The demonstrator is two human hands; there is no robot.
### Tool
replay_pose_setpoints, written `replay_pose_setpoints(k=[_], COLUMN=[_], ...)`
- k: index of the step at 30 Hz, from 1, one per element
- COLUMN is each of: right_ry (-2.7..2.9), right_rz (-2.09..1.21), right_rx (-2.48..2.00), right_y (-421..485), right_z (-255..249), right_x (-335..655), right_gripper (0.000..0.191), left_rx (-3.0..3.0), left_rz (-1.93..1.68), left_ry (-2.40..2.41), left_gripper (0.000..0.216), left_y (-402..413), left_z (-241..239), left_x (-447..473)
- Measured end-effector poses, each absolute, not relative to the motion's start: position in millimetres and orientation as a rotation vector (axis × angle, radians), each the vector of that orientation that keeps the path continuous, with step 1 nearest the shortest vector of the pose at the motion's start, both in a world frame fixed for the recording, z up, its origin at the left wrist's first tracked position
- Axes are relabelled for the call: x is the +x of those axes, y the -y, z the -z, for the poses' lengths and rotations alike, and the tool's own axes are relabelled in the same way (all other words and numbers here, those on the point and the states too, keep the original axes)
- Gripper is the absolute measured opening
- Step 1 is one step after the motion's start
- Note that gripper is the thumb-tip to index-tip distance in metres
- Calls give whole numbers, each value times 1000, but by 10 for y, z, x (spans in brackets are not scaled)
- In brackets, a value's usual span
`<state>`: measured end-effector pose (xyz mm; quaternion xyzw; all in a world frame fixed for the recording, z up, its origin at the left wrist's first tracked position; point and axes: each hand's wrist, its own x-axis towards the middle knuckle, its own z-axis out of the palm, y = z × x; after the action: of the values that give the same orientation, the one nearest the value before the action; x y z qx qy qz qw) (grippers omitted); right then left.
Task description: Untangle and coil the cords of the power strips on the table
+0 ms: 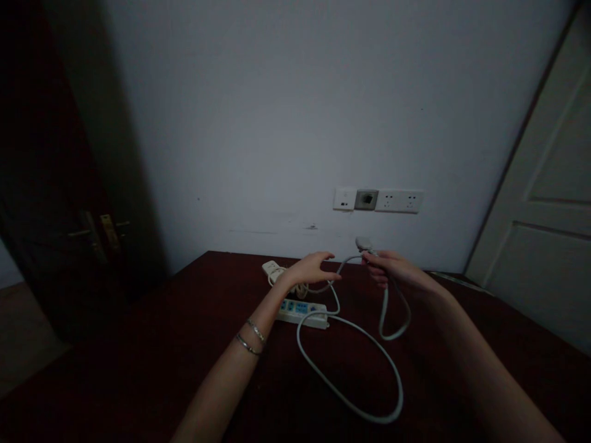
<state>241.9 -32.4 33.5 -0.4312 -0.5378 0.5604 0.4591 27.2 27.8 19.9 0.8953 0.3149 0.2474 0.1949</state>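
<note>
Right hand (pixel 382 264) is clamped on the pale cord (pixel 381 420) by its plug (pixel 363 243), left hand's (pixel 311 269) fingers are apart, and that slack across the bench (pixel 217 344) could probably snag the power strip (pixel 295 318) if yanked.

No text, brand or number is showing legibly. The power strip (pixel 295 312), lying in from the far edge of the table (pixel 184 320), is bearing blue socket panels (pixel 301 307) on its upper face; any markings on these panels are appearing too small and too dark to read. The wall plates (pixel 399 201), sitting above the far edge of the table toward its right end, are likewise presenting no readable print.
</note>
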Motion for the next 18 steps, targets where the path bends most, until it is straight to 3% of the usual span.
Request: replay_pose_setpoints(k=[4, 11, 15, 18], right_ry=[1260, 1127, 994, 877], right_rz=[-1329, -1144, -1109, -1198], right_rx=[-976, -976, -951, -741], right_y=[394, 338, 299, 264], right_z=[-428, -486, -495, -491], right_x=[2265, 2435, 2550, 2586], right_gripper=[25, 17, 20, 19], left_rx=[2150, 1830, 1858, 1830], left_rz=[-728, -720, -272, 57], left_ry=[-629, -508, -516, -567], left_gripper=[27, 27, 24, 39], left_y=[-258, -345, -499, -686], left_z=[-38, -188, -219, -74], left_x=[374, -19, -436, -664])
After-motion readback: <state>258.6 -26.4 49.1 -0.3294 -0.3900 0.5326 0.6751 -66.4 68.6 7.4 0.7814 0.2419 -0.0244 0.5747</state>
